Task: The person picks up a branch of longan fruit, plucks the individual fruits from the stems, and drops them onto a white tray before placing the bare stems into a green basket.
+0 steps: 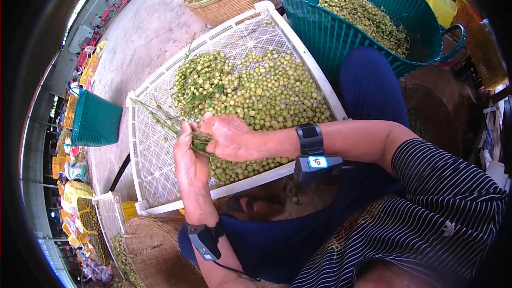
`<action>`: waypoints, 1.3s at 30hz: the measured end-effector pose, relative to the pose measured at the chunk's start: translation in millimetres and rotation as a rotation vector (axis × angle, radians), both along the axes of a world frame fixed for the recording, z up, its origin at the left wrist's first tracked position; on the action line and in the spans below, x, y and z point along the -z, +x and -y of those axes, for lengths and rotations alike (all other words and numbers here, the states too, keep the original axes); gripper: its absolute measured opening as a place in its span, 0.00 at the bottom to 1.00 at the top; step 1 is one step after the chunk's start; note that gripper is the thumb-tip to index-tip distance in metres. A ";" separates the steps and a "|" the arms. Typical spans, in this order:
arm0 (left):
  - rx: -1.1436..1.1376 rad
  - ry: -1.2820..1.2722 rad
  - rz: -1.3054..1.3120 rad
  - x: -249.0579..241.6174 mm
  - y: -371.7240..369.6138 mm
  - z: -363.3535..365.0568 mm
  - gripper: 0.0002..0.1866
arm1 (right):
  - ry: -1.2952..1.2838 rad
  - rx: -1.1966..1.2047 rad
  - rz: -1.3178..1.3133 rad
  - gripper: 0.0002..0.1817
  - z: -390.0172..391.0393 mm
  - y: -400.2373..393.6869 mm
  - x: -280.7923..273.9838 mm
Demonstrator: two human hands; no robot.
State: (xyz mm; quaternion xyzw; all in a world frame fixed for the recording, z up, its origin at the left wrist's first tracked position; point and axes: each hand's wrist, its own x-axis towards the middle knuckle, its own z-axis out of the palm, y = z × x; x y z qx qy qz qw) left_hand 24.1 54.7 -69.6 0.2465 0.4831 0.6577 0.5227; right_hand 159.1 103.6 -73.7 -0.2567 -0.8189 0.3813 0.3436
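Observation:
A large white mesh tray lies before me, holding many small round green-yellow fruits, some still on stems at its upper left. My left hand is closed around a bunch of green stems, whose thin ends stick out up and to the left. Beside it, my right hand has its fingers curled at the same bunch, thumb close to the left thumb. What lies inside the right fingers is partly hidden. Loose fruits are under and around both hands.
A teal basket with more fruits stands at the upper right. Behind the tray is a wicker basket of stems. Another teal basket stands on the floor at left, with a brown woven basket at lower left. My knee touches the tray's right side.

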 end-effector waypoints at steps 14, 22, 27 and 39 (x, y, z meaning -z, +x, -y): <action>0.108 0.036 -0.205 -17.4 16.1 5.1 0.16 | -0.315 -0.311 -0.187 0.09 -21.6 25.8 -13.9; -0.058 -0.129 -0.318 -34.7 20.6 23.8 0.19 | -0.241 -0.176 -0.140 0.18 -153.1 55.5 -110.1; -0.017 -0.249 -0.319 -34.9 10.7 28.7 0.27 | 0.093 0.225 -0.483 0.20 -411.7 16.9 -125.5; -0.110 -0.306 -0.302 -28.2 1.6 37.7 0.14 | 0.248 0.259 0.415 0.06 -251.4 -91.1 49.7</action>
